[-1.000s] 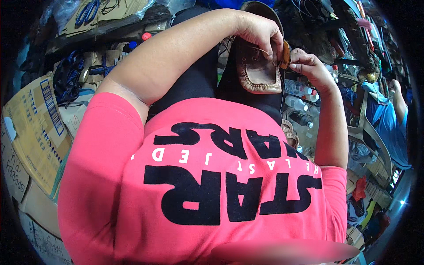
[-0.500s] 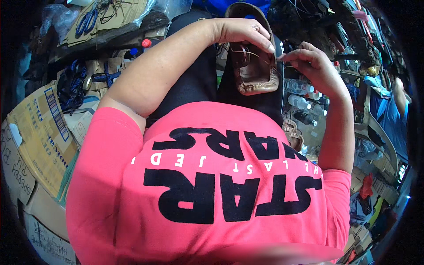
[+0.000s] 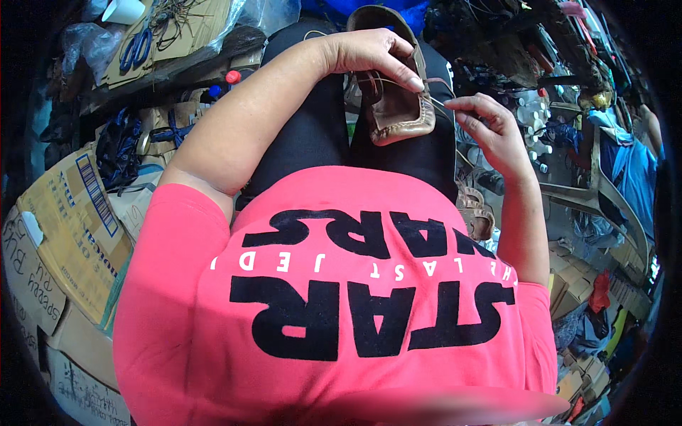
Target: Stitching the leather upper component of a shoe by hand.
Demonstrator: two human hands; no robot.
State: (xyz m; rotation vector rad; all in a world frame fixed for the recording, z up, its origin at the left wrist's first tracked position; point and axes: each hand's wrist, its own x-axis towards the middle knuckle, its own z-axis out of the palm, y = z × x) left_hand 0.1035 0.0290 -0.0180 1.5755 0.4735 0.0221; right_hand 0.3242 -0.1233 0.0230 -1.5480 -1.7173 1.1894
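Note:
A brown leather moccasin-style shoe (image 3: 403,131) with a gathered, stitched toe seam rests on my black-trousered thighs, toe toward me. My left hand (image 3: 373,55) lies over its opening, gripping the side edge between thumb and curled fingers. To the right of the shoe, my right hand (image 3: 496,131) has thumb and forefinger pinched at a thin thread beside the seam. A looser strand of thread (image 3: 440,81) curves out from the shoe's edge. Whether a needle is in the pinch is too small to tell.
At upper left, blue-handled scissors (image 3: 136,50) lie on cardboard beside a white cup (image 3: 123,11). A marked cardboard box (image 3: 67,227) stands at left. Several plastic bottles (image 3: 533,117) are at right, near a curved frame (image 3: 618,192). More brown shoe pieces (image 3: 477,213) sit by my right hip.
The shoe and my left hand have shifted slightly left. My right hand has moved down and a little left, and a loop of thread now shows between it and the shoe.

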